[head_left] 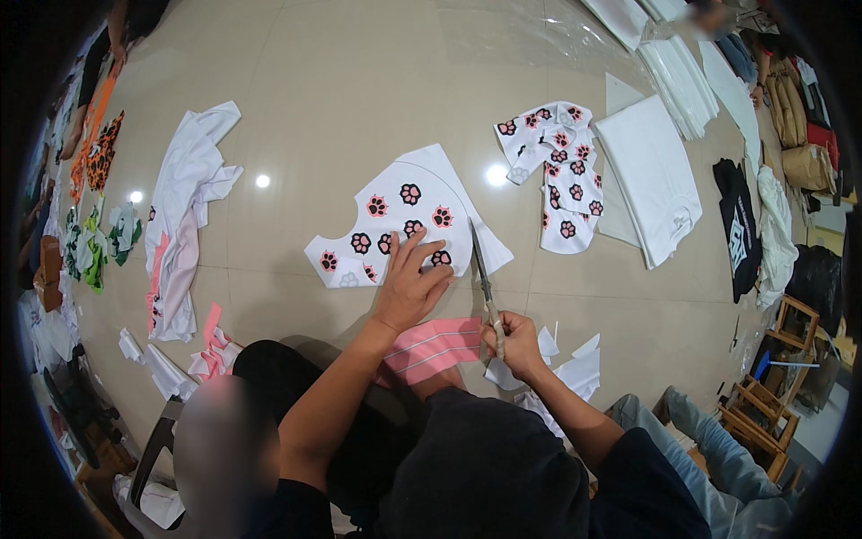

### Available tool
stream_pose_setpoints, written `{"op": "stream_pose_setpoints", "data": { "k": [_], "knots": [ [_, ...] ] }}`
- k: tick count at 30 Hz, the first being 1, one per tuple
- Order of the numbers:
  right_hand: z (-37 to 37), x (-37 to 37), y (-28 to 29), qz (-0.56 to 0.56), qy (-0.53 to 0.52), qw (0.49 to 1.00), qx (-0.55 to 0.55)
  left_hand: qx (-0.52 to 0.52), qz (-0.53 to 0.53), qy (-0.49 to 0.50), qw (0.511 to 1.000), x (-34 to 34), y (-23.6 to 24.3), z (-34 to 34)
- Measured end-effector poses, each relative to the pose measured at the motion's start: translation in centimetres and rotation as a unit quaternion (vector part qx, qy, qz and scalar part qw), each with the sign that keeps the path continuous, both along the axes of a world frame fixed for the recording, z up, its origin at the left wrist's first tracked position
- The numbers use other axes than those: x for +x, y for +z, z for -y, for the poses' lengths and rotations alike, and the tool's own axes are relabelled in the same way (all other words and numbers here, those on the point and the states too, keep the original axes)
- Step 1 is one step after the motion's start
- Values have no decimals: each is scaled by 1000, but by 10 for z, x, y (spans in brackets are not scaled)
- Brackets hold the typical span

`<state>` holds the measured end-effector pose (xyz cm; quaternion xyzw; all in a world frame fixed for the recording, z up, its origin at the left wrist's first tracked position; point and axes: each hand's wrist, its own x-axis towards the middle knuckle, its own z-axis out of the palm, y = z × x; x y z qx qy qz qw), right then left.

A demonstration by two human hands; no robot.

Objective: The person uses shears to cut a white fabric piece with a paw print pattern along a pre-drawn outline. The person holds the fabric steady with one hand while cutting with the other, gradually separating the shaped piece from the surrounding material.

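A white fabric piece [388,216] printed with pink and black paw marks lies flat on the tiled floor before me. My left hand [415,283] presses on its near part, fingers spread. My right hand [512,346] grips a pair of scissors [486,286] by wrapped handles. Their blades point away from me along the right side of the printed area, with a plain white margin [494,247] to the right of them. How far the blades are apart is hard to see. Below my left hand lies a pink striped cloth [435,349].
Cut paw-print pieces [570,180] lie at the right, beside a large white fabric stack [648,171]. At the left is a long heap of white cloth [184,198]. White scraps [579,368] sit near my right forearm. Another person's jeans-clad legs [691,440] are at lower right.
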<state>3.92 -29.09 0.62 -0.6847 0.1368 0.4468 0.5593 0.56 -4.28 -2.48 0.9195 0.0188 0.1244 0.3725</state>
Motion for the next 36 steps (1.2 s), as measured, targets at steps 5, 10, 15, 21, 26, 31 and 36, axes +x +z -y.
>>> {"op": "stream_pose_setpoints", "data": {
  "k": [5, 10, 15, 21, 26, 31, 36],
  "knots": [
    [0, -1, -2, -3, -6, 1000, 6, -5, 4, -6, 1000, 0, 0, -1],
    [-1, 0, 0, -4, -1, 1000, 10, -9, 3, -13, 1000, 0, 1, -2],
    [0, 0, -1, -3, 2, 1000, 11, -1, -1, -6, 1000, 0, 2, -1],
    [4, -1, -1, 4, 8, 1000, 6, -14, 1, -13, 1000, 0, 0, -2],
    [5, -2, -1, 0, 13, 1000, 3, -15, -4, -17, 1000, 0, 1, -3],
    [8, -3, -3, 4, 16, 1000, 5, -19, 0, -21, 1000, -1, 1, -4],
    [10, -4, -3, 4, 20, 1000, -4, -18, -1, -27, 999, -1, 1, -5]
  ]
}}
